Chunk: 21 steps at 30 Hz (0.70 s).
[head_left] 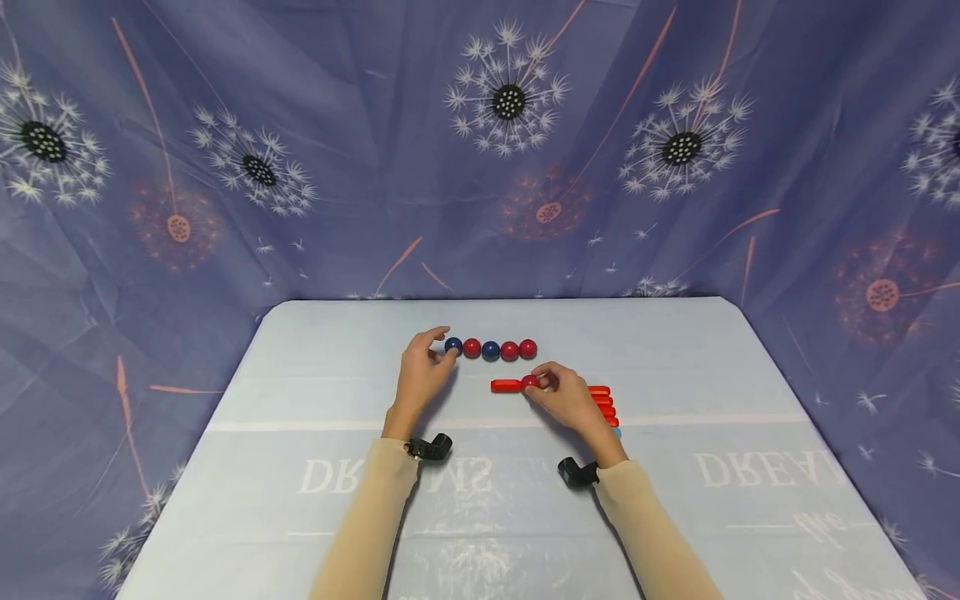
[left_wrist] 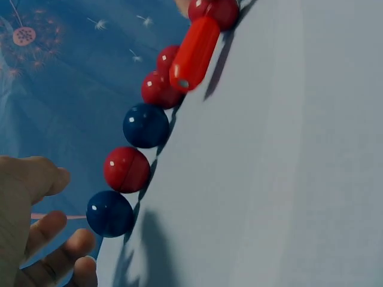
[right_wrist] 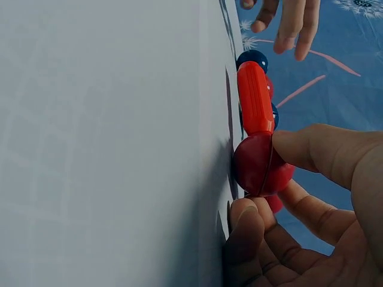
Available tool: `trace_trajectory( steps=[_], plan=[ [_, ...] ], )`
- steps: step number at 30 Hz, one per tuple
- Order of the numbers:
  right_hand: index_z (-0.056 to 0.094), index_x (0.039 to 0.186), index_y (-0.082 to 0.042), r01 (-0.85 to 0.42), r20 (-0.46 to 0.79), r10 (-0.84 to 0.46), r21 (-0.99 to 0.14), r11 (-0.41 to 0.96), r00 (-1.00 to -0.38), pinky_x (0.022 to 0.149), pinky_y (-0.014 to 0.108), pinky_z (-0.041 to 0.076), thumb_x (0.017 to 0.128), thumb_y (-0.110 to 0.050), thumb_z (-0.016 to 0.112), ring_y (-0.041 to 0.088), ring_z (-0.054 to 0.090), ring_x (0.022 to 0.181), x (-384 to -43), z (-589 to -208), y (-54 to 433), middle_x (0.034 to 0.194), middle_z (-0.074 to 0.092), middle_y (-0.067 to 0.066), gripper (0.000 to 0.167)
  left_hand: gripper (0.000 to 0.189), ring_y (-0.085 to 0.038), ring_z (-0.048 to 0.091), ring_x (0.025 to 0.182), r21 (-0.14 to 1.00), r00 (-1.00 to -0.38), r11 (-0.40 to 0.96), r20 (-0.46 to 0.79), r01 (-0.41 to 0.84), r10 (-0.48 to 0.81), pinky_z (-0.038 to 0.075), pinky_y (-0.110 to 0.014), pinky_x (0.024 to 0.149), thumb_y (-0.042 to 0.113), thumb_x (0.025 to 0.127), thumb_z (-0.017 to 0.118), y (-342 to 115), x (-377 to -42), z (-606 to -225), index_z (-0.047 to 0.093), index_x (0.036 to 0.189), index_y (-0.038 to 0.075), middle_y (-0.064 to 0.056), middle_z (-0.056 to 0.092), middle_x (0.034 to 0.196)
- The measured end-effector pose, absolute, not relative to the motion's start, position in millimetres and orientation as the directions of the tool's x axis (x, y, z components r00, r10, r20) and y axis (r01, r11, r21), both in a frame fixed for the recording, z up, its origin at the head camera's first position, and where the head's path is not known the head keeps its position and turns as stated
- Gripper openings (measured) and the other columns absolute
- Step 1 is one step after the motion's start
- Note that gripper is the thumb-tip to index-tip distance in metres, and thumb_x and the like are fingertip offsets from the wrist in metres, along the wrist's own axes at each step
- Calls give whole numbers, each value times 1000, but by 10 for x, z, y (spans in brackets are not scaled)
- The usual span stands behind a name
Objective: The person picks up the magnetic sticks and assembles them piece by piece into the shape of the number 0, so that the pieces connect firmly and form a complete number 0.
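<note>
My right hand (head_left: 566, 398) pinches a red ball (right_wrist: 254, 164) between thumb and fingers. A short red rod (right_wrist: 255, 98) meets that ball end to end and points left across the table. Behind it lies a row of touching balls, blue and red. At the row's left end is a blue ball (left_wrist: 109, 214), with a red ball (left_wrist: 127, 170) beside it. My left hand (head_left: 423, 373) hovers at that end, its thumb and fingers spread apart. The left wrist view shows a small gap between those fingers and the blue ball.
Several red rods (head_left: 602, 401) lie side by side to the right, partly hidden by my right hand, with a turquoise piece (head_left: 617, 432) at their near end. The white table (head_left: 337, 350) ends at a blue dandelion-print cloth (head_left: 360, 167) behind.
</note>
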State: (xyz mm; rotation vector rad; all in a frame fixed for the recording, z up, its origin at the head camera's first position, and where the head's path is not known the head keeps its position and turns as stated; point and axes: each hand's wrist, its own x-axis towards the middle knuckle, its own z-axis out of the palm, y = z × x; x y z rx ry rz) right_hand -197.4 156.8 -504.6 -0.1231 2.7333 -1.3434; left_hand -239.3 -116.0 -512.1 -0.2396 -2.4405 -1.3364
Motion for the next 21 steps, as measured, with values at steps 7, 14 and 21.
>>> trace_trajectory(
  steps=[7, 14, 21],
  plan=[
    [69, 118, -7, -27, -52, -112, -795, 606, -992, 71, 30, 47, 92, -21, 77, 20, 57, 80, -1983, -5050, 1568, 99, 67, 8, 31, 54, -21, 62, 76, 714, -945, 646, 324, 270, 37, 50, -38, 73, 16, 89, 78, -1209, -2515, -5126, 61, 140, 6, -23, 64, 128],
    [69, 118, -7, -30, -49, -114, -800, 599, -992, 72, 30, 48, 92, -22, 77, 20, 58, 80, -1987, -5050, 1559, 99, 68, 8, 31, 63, -25, 63, 86, 658, -961, 711, 261, 248, 94, 51, -44, 80, 22, 87, 81, -1237, -2559, -5104, 58, 144, 11, -20, 64, 130],
    [68, 119, -7, -25, -54, -113, -801, 599, -992, 71, 30, 48, 92, -22, 77, 19, 57, 79, -1988, -5060, 1564, 98, 67, 8, 32, 61, -26, 64, 90, 622, -970, 750, 213, 225, 114, 52, -46, 79, 25, 86, 82, -1225, -2572, -5116, 60, 142, 17, -14, 71, 120]
  ],
)
